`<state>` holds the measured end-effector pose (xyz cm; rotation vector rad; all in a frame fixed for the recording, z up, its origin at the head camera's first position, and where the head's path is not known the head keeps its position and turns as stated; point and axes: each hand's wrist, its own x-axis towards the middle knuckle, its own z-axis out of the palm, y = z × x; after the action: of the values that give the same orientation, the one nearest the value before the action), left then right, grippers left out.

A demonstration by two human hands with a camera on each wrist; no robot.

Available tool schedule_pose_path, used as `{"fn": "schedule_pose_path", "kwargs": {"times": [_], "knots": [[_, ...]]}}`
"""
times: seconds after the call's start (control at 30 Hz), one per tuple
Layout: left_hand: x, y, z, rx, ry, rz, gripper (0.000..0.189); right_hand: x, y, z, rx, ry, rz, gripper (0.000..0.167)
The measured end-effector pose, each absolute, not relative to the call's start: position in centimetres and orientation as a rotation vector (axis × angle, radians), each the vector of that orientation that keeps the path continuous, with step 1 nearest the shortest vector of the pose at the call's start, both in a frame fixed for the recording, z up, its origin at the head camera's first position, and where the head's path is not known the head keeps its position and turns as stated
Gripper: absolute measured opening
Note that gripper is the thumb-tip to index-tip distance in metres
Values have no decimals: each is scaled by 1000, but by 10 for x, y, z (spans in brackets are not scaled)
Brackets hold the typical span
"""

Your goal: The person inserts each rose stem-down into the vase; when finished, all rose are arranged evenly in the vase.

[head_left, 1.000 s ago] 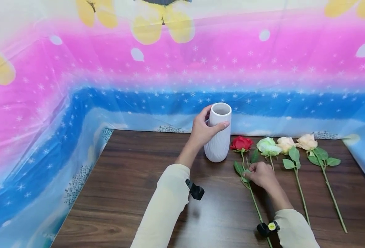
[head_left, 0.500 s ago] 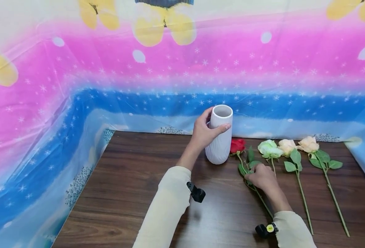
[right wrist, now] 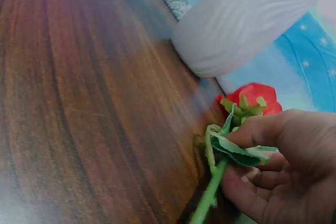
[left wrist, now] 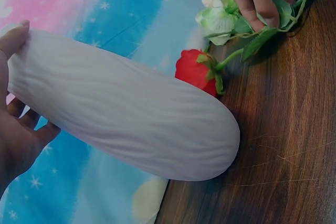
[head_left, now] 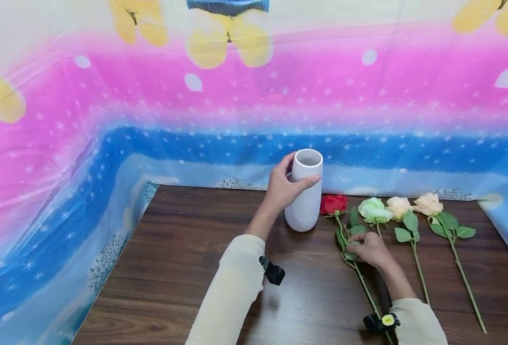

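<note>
My left hand (head_left: 283, 189) grips a white ribbed vase (head_left: 303, 208) near its rim, thumb across the front and fingers behind. The vase stands upright near the table's back edge, its mouth facing up with nothing in it. Just right of its base is the head of a red rose (head_left: 333, 204) with a long green stem. My right hand (head_left: 370, 249) pinches this rose at a leaf beside the upper stem. In the right wrist view, thumb and fingers close on the green leaf (right wrist: 241, 153), below the red bloom.
On the brown wooden table (head_left: 185, 258), a pale green rose (head_left: 374, 210) and two cream roses, one in the middle (head_left: 398, 207) and one at the far right (head_left: 428, 204), lie side by side. A printed pink-and-blue cloth (head_left: 219, 110) hangs behind and at the left.
The red rose's head shifted left toward the vase, then back slightly right, with its leaves turning in my right hand. My left hand keeps its grip on the vase.
</note>
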<state>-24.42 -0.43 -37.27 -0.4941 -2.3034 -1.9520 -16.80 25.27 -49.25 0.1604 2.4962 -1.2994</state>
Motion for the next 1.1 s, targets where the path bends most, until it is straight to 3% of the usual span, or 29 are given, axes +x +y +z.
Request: {"fn": "schedule_pose_path", "kwargs": {"times": [0.43,0.67,0.87,1.1], "knots": [[-242,-5,-372,-509,-2291,-1953,73,-169,267,-493,52,2136,-1604,41],[-244,-5,-371,-508,-2303,-1950,74,-174,264,-478,-9,2025,-1774,60],[-243,-7,-370,-501,-2319,-1933,74,-178,264,-465,5,1946,-1931,13],[-245,-5,-372,-502,-2306,-1906,72,-181,261,-446,-75,1816,-2182,17]]}}
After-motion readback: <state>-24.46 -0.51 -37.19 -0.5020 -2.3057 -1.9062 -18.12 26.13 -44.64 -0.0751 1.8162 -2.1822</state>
